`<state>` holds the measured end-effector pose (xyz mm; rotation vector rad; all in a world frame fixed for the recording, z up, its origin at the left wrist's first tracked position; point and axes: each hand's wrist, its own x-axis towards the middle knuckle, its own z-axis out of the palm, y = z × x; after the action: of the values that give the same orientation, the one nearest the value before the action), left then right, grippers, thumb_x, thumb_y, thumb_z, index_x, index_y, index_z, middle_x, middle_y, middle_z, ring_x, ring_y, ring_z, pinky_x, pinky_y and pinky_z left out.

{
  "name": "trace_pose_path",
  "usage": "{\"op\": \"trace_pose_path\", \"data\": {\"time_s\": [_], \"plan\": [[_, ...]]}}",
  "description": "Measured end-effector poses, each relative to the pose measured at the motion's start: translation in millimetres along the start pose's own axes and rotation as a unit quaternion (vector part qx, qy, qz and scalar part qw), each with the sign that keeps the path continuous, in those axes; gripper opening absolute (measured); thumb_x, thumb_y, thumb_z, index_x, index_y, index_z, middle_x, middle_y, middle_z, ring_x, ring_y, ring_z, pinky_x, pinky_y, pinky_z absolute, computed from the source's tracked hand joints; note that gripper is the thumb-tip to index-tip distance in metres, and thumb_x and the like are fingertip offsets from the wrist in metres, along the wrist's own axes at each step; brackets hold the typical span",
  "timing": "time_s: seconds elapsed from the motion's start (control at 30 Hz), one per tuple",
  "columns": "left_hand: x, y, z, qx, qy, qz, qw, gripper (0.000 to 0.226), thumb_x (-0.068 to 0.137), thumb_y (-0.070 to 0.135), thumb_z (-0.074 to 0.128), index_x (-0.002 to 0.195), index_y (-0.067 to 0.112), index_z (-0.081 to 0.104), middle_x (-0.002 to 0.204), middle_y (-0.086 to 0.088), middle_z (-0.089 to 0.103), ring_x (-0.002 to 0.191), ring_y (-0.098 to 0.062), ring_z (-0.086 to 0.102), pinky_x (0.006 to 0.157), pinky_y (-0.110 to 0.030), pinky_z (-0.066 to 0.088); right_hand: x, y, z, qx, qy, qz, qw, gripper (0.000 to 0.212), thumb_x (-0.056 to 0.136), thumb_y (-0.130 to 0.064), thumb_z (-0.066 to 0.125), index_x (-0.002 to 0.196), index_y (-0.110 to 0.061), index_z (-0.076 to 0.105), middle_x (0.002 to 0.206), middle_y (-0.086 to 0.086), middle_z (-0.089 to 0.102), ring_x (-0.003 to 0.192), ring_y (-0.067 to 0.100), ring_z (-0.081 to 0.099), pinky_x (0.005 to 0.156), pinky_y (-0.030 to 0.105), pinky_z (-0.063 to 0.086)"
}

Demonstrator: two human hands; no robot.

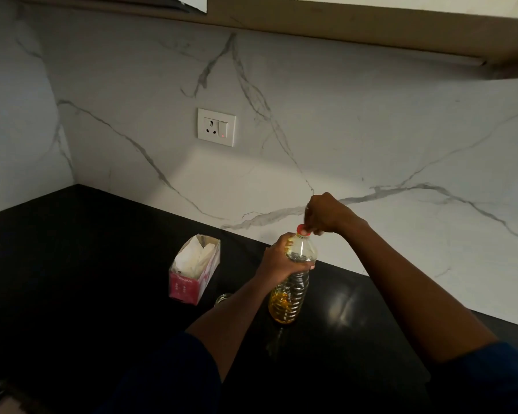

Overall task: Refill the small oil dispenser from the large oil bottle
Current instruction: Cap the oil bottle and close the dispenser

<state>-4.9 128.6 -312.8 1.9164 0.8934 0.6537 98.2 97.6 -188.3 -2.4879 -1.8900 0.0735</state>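
Note:
The large oil bottle [290,289] is clear ribbed plastic with yellow oil in its lower part and stands upright on the black counter [72,264]. My left hand [281,259] grips its upper body just below the shoulder. My right hand [325,215] is above the bottle and pinches its red cap [302,229]. A small glass vessel [223,298], perhaps the small oil dispenser, shows only its rim to the left of the bottle, mostly hidden behind my left forearm.
A pink tissue box [193,271] with white tissues stands on the counter left of the bottle. A white wall socket [216,127] sits on the marble backsplash. A cabinet underside [371,28] overhangs at the top. The counter meets a side wall at the left corner.

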Motion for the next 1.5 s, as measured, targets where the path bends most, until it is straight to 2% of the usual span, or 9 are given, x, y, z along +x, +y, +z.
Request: {"op": "trace_pose_path", "data": {"time_s": [0.1,0.23,0.33,0.5,0.67,0.73,0.93,1.1,1.5], "plan": [[0.5,-0.3,0.5,-0.001,-0.003,-0.001,1.000,0.085,0.071,0.033,0.078,0.140,0.021,0.030,0.137,-0.004,0.046,0.127,-0.022,0.044,0.100,-0.033,0.042,1.4,3.0,0.9,-0.001,0.033,0.032,0.999,0.031,0.084,-0.031,0.068,0.076,-0.001,0.063,0.065,0.007,0.065,0.056,0.014,0.060,0.060,0.023,0.047],[1.6,-1.5,0.9,-0.007,-0.005,-0.002,1.000,0.087,0.070,0.033,0.078,0.141,0.022,0.029,0.138,-0.005,0.045,0.127,-0.023,0.044,0.099,-0.033,0.042,0.8,1.4,-3.5,0.018,0.019,-0.020,0.999,0.030,0.081,-0.012,0.070,0.110,-0.004,0.066,0.108,0.012,0.069,0.096,0.021,0.065,0.084,0.026,0.047],[1.2,-2.5,1.0,-0.010,-0.008,-0.006,1.000,0.088,0.070,0.033,0.079,0.141,0.022,0.029,0.138,-0.005,0.044,0.127,-0.023,0.043,0.100,-0.034,0.042,-3.7,-3.4,-1.4,0.008,-0.002,-0.051,0.999,0.034,0.082,-0.006,0.067,0.116,-0.006,0.065,0.117,0.010,0.066,0.107,0.020,0.062,0.090,0.023,0.043],[1.7,-2.5,2.0,-0.001,0.001,-0.002,1.000,0.088,0.069,0.034,0.079,0.140,0.021,0.031,0.137,-0.004,0.046,0.126,-0.022,0.045,0.101,-0.034,0.042,-4.5,-4.4,0.9,0.006,0.041,0.039,0.998,0.032,0.085,-0.033,0.066,0.083,-0.001,0.063,0.061,0.003,0.060,0.060,0.013,0.060,0.059,0.021,0.044],[2.8,-2.4,2.5,0.001,0.000,-0.003,1.000,0.088,0.069,0.034,0.079,0.141,0.021,0.029,0.138,-0.005,0.045,0.127,-0.023,0.044,0.100,-0.035,0.043,-3.7,-5.1,-3.0,0.023,0.019,-0.006,1.000,0.033,0.082,-0.009,0.068,0.115,-0.004,0.064,0.115,0.013,0.065,0.106,0.023,0.062,0.092,0.030,0.047],[2.9,-3.0,2.4,-0.001,-0.003,-0.005,1.000,0.088,0.069,0.034,0.079,0.141,0.022,0.029,0.138,-0.006,0.044,0.127,-0.023,0.043,0.100,-0.036,0.043,-6.3,-8.4,-1.4,0.018,-0.004,-0.022,1.000,0.034,0.082,-0.005,0.066,0.116,-0.007,0.065,0.118,0.011,0.065,0.108,0.021,0.061,0.092,0.028,0.045],[3.3,-3.4,2.5,-0.010,-0.002,-0.009,1.000,0.088,0.069,0.034,0.079,0.141,0.021,0.030,0.138,-0.005,0.046,0.128,-0.022,0.044,0.102,-0.035,0.041,-8.9,-8.7,-0.6,0.006,0.052,0.064,0.997,0.038,0.081,-0.040,0.069,0.078,-0.003,0.060,0.059,0.003,0.059,0.055,0.013,0.060,0.068,0.026,0.049],[4.8,-4.8,4.2,-0.004,-0.003,-0.012,1.000,0.089,0.069,0.036,0.079,0.141,0.023,0.028,0.139,-0.006,0.044,0.128,-0.024,0.043,0.101,-0.036,0.042,-8.4,-10.0,-0.1,0.038,0.014,0.005,0.999,0.031,0.081,-0.005,0.068,0.111,-0.005,0.066,0.112,0.012,0.067,0.103,0.022,0.063,0.088,0.027,0.048],[4.0,-8.8,-5.6,-0.015,-0.045,-0.005,0.999,0.101,0.063,0.038,0.083,0.144,0.026,0.024,0.145,-0.004,0.037,0.132,-0.026,0.039,0.105,-0.043,0.040,-5.7,-7.2,8.7,0.065,0.028,0.027,0.997,0.031,0.076,-0.009,0.075,0.105,-0.001,0.068,0.106,0.014,0.069,0.098,0.023,0.064,0.082,0.025,0.047]]}}
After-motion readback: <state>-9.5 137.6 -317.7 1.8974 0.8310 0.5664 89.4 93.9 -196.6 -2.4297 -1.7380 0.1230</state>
